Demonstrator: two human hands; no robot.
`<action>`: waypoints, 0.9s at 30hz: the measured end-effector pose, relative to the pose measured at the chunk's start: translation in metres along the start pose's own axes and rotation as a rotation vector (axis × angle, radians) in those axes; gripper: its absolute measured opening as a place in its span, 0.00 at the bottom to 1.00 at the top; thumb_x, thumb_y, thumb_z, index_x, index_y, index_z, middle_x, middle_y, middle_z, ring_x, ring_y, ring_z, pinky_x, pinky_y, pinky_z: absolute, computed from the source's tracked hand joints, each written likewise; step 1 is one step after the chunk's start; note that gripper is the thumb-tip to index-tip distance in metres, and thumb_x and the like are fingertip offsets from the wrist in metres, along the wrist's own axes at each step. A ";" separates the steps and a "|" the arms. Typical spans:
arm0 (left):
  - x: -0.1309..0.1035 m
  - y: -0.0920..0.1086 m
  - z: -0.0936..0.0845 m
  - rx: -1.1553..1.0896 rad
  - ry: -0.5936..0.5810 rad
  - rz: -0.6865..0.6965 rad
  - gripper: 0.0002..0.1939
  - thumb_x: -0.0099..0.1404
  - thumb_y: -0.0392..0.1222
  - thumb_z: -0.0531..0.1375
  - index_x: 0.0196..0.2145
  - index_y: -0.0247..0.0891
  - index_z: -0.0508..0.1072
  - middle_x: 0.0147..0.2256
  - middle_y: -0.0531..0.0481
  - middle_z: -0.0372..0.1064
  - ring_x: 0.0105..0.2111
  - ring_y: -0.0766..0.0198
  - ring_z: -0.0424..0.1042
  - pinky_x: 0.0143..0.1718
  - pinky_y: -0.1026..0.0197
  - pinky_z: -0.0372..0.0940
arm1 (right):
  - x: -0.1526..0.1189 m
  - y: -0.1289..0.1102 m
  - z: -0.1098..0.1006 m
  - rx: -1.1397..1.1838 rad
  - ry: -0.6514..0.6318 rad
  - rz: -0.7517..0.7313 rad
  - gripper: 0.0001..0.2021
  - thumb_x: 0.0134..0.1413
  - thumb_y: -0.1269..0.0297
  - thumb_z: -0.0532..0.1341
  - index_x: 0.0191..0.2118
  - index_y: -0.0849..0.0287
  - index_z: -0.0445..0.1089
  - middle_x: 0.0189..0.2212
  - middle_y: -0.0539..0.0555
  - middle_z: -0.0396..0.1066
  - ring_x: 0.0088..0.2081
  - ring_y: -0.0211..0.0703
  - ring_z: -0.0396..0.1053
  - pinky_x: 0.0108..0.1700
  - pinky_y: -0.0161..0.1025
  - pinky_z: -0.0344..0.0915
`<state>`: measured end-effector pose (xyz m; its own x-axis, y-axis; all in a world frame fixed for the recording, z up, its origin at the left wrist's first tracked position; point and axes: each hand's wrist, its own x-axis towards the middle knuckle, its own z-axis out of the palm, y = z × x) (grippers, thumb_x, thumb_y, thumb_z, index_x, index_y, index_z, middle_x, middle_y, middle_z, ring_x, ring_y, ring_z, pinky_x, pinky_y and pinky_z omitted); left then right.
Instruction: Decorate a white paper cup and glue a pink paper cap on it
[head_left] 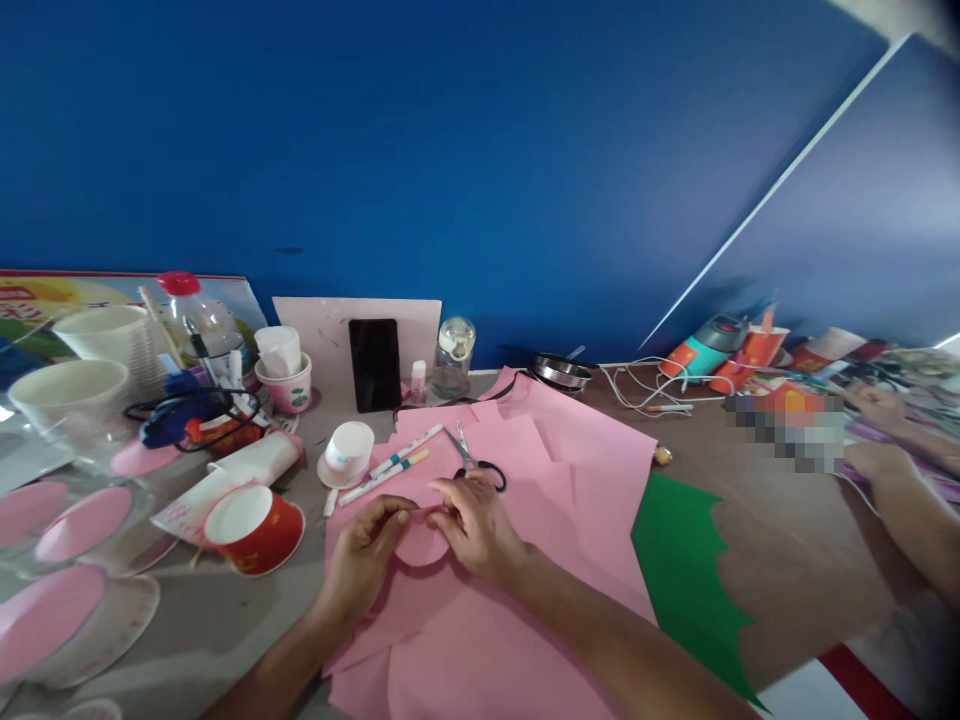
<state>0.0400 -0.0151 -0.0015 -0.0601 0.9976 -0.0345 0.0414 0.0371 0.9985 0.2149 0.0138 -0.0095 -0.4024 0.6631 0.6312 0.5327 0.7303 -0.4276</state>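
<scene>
Left hand (365, 545) and right hand (476, 522), nearly closed, pinched a round pink paper disc (421, 547); metal-bladed scissors (470, 462) lay beyond it.

Deep-blue wall (450, 150) with a slanting pale strip (780, 189) behind a grey tabletop (240, 630).

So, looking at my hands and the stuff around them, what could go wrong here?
The rounded pink piece pinched between your left hand and right hand might crease or tear. The scissors lie with blades apart just beyond your right hand, so they could nick it. Your left arm might knock the red cup.
</scene>
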 end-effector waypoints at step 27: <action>-0.001 -0.002 0.001 0.082 -0.020 0.045 0.10 0.59 0.47 0.60 0.30 0.38 0.75 0.29 0.49 0.74 0.32 0.58 0.70 0.35 0.59 0.66 | 0.003 -0.008 -0.003 0.162 -0.069 0.112 0.09 0.56 0.76 0.58 0.27 0.58 0.68 0.28 0.49 0.65 0.32 0.40 0.64 0.41 0.42 0.57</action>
<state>0.0413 -0.0162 -0.0036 -0.0361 0.9993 0.0082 0.1251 -0.0036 0.9921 0.2114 0.0096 -0.0020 -0.4005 0.7475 0.5300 0.4529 0.6643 -0.5946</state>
